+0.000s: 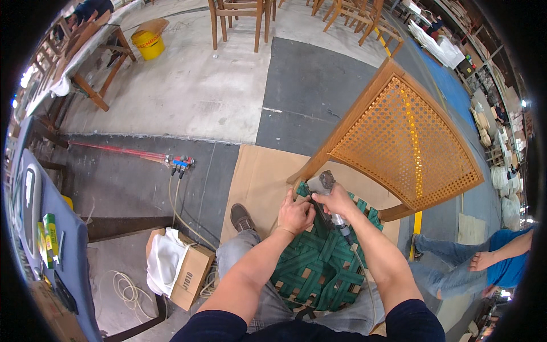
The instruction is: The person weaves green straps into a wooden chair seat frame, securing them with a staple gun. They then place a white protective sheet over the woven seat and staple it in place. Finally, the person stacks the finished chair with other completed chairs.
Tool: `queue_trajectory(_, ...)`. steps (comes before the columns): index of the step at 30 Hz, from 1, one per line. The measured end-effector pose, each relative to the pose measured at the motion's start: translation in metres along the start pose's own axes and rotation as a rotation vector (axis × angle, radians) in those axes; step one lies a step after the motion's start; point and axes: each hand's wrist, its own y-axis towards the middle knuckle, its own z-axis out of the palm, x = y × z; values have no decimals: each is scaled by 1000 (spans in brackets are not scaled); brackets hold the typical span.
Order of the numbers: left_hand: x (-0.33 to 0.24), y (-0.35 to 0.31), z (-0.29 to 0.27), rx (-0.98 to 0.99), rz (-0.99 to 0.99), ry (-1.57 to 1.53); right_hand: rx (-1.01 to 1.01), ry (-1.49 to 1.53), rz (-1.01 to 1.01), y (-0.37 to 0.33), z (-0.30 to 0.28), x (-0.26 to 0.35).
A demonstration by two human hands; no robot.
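A wooden chair with a woven cane backrest [410,142] stands before me, its seat crossed by green webbing [319,262] in an open weave. My right hand [336,202] grips a pneumatic staple gun [323,181], which sits over the far side of the seat frame. From the tool's lower end an air hose [364,268] runs back along my right forearm. Beside the tool, my left hand [296,214] has its fingers bent round a strap end of the webbing at the far left corner. The staple gun's nose is hidden by my hands.
Cardboard [256,176] lies under the chair. At left are a blue-covered bench [62,228], a carton [194,279] with white cloth, and an air-line manifold [181,163]. A yellow bucket [149,44] and wooden chairs [239,12] stand farther off. Another person [484,262] is at right.
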Motion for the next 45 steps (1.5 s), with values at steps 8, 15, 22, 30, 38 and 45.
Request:
queue_trajectory(8, -1, 0, 1, 31, -19, -5, 18, 14, -24, 1, -4, 0)
queue_trajectory(15, -1, 2, 2, 13, -1, -5, -54, 76, 10, -3, -7, -2)
queue_trajectory(22, -3, -3, -1, -26, -5, 8, -112, -41, 12, -3, -4, 5)
queue_trajectory(30, -4, 1, 1, -8, -25, -23, -108, 145, 2, -46, -33, -2)
queue_trajectory(38, -8, 9, 2, 53, -78, -59, -520, 532, 8, -289, -104, -80)
queue_trajectory(45, -65, -26, -3, 93, 371, 188, -1151, 813, 398, -490, -127, -230)
